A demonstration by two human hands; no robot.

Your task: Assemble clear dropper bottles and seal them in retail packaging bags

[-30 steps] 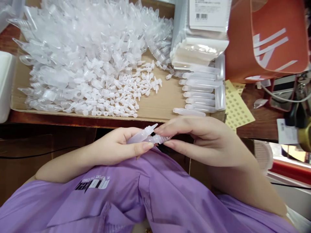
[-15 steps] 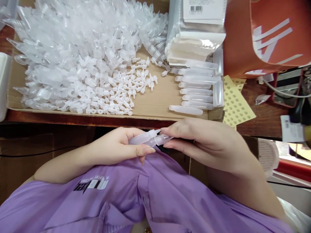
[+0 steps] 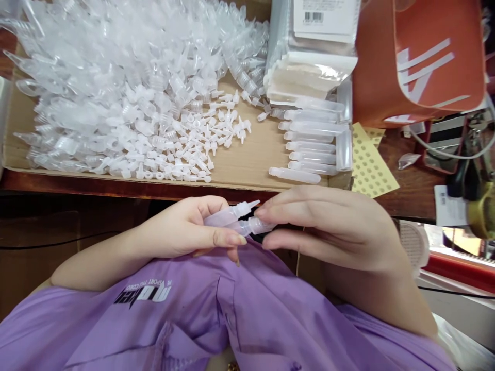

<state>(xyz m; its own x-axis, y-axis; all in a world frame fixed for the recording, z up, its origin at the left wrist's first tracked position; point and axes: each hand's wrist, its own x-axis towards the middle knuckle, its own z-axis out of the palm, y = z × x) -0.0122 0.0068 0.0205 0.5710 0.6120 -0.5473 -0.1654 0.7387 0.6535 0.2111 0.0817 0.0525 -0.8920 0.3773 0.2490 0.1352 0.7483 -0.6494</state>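
Over my lap, my left hand (image 3: 197,226) is closed around two small translucent plastic dropper bottles, held side by side. The upper bottle (image 3: 222,216) has a thin white pointed nozzle tip sticking out to the right. Fitted on the lower bottle's end is a clear ridged cap (image 3: 258,225). My right hand (image 3: 320,221) surrounds this cap, with thumb and fingers parted; the index fingertip is at its upper side, while the thumb stays a little below it. Both bottles' lower ends are hidden in my left palm.
A shallow cardboard box (image 3: 247,154) holds a heap of clear caps (image 3: 116,62), small white nozzle tips (image 3: 193,144) and a row of bottles (image 3: 309,147). Packed plastic sleeves (image 3: 309,77) sit behind. To the right are an orange bin (image 3: 375,67) and yellow sticker sheets (image 3: 371,165).
My right thumb and fingers have spread apart around the clear cap, showing more of it and the nozzle tip. My left hand still grips both bottles. The view has shifted slightly.
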